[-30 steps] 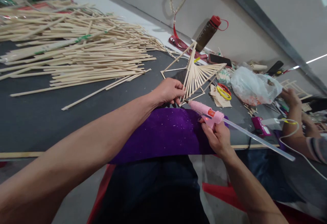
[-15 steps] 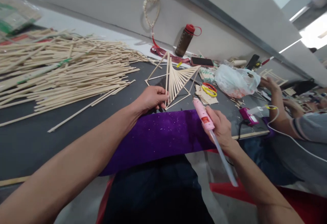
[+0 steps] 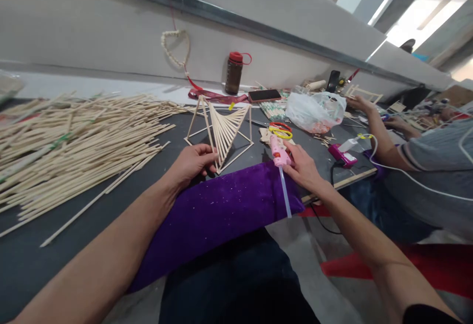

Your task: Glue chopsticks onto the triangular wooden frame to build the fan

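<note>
A frame of thin wooden sticks (image 3: 226, 129), with several sticks fanned across it, stands on the dark table (image 3: 148, 186). My left hand (image 3: 197, 162) pinches the frame's near left corner between thumb and fingers. In my right hand (image 3: 301, 164) is a pink glue gun (image 3: 278, 151), with a clear glue stick trailing from its back end. The gun's tip is over some torn cardboard and yellow-handled scissors (image 3: 281, 133). A purple cloth pad (image 3: 225, 206) lies along the table edge under my forearms.
Many loose sticks (image 3: 92, 137) cover the table's left. Behind the frame are a red-capped bottle (image 3: 234, 74) and a phone (image 3: 264, 95). A plastic bag (image 3: 314, 111), a magenta adapter (image 3: 343, 155) with a cable, and another person's arm (image 3: 382, 134) are at the right.
The camera view has shifted, so the scene sits lower and further left. My right hand has moved the glue gun away from me, over the cardboard. My left hand still pinches the frame.
</note>
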The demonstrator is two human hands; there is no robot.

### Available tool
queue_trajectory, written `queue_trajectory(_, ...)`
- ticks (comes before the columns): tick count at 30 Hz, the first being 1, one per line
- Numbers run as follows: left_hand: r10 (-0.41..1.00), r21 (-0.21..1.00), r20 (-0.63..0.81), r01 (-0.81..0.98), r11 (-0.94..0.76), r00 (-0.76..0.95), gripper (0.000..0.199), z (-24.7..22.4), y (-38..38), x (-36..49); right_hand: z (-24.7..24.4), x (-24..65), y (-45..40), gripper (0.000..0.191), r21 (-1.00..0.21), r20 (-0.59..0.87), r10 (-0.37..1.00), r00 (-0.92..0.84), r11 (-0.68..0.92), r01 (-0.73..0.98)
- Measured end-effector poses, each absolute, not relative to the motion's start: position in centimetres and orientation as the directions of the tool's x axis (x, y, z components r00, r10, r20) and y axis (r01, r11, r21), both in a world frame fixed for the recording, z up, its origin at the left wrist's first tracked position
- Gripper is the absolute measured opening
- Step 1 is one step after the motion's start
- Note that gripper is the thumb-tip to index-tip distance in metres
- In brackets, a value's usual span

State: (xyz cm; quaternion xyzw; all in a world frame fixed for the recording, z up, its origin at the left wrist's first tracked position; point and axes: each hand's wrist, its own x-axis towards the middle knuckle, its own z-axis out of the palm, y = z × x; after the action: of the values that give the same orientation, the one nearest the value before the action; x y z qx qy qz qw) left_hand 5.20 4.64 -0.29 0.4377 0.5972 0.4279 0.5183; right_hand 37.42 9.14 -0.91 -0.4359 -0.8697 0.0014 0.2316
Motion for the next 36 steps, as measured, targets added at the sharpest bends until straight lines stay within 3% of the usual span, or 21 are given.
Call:
queue_trajectory(8,0.960,0.959,-0.266,0.077,0.273,-0.085,0.024,-0.4,4.6,5.0,0.4,38.0,14.2,0.053,-0.523,0.493,0.830,-0.261,0.523,0.673)
queue_trajectory(12,0.961,0.957,-0.266,0.101,0.273,-0.071,0.026,-0.3,4.6,5.0,1.4,37.1,14.9,0.037,-0.856,0.328,0.934,-0.145,0.359,0.372)
queue_trajectory(15,0.959,0.953,-0.274,0.114,0.280,-0.068,0.024,-0.2,4.7,5.0,2.1,36.5,14.9,0.033,-0.984,0.144,0.973,-0.180,0.159,0.075)
queue_trajectory(19,0.963,0.956,-0.264,0.118,0.270,-0.058,0.024,-0.3,4.8,5.0,2.3,35.9,15.1,0.027,-0.998,-0.016,0.959,-0.282,-0.030,-0.046)
queue_trajectory(24,0.963,0.958,-0.264,0.103,0.269,-0.057,0.027,-0.6,4.9,4.8,2.0,35.8,15.7,0.027,-0.977,-0.088,0.940,-0.330,-0.146,-0.156)
queue_trajectory(27,0.963,0.958,-0.261,0.108,0.267,-0.060,0.030,-0.7,5.0,4.7,2.1,36.1,15.7,0.024,-0.973,-0.072,0.930,-0.362,-0.145,-0.181)
queue_trajectory(32,0.957,0.951,-0.283,0.105,0.289,-0.069,0.030,-0.6,4.9,4.9,2.0,36.6,15.5,0.043,-0.982,-0.027,0.918,-0.397,-0.098,-0.159)
queue_trajectory(36,0.951,0.947,-0.296,0.104,0.304,-0.087,0.025,-0.4,4.8,5.0,2.0,37.0,15.5,0.044,-0.986,-0.023,0.916,-0.399,-0.087,-0.143)
